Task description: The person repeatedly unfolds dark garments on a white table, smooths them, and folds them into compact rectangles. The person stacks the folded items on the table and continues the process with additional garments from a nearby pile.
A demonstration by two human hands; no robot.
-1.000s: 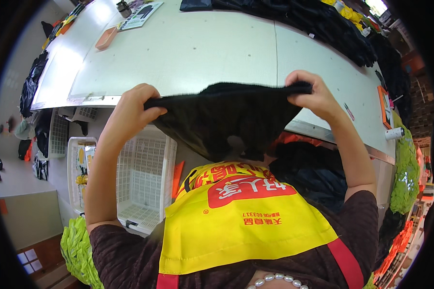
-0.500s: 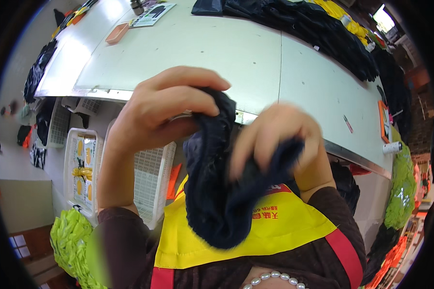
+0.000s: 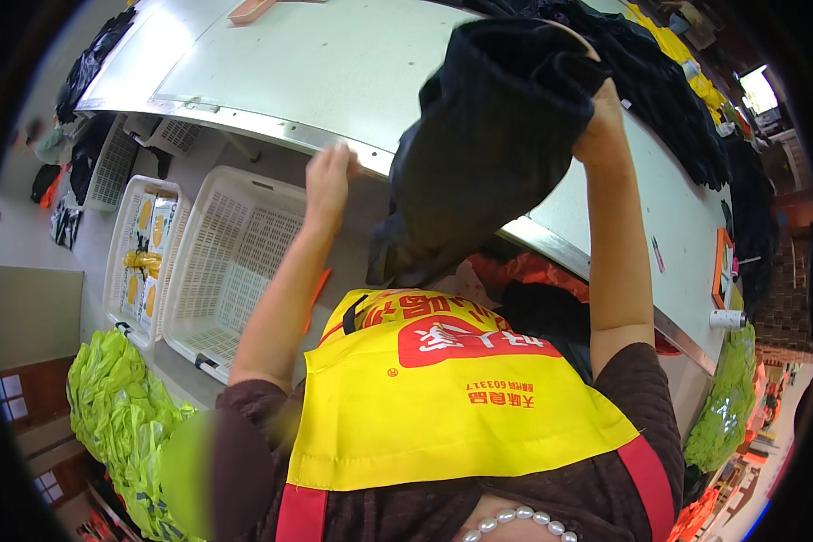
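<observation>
My right hand (image 3: 604, 126) is raised over the table, its fingers closed on the rim of a black cloth garment (image 3: 492, 149). The garment hangs in a wide, open-mouthed fold, and its lower end drops past the table's front edge. What kind of garment it is, I cannot tell. To the left of the cloth and apart from it is my left hand (image 3: 328, 185). Its fingers are curled together, and nothing shows in them.
The white table (image 3: 334, 72) has a metal front edge. Dark garments (image 3: 668, 117) lie piled at its far right. White plastic baskets (image 3: 230, 257) stand below left, beside lime-green bundles (image 3: 122, 420). A thread spool (image 3: 728, 319) and orange tray (image 3: 722, 268) sit at right.
Both hands were on the dark cloth, bunched low in front of my apron. My right hand has lifted it up and away over the table; my left has let go and moved aside.
</observation>
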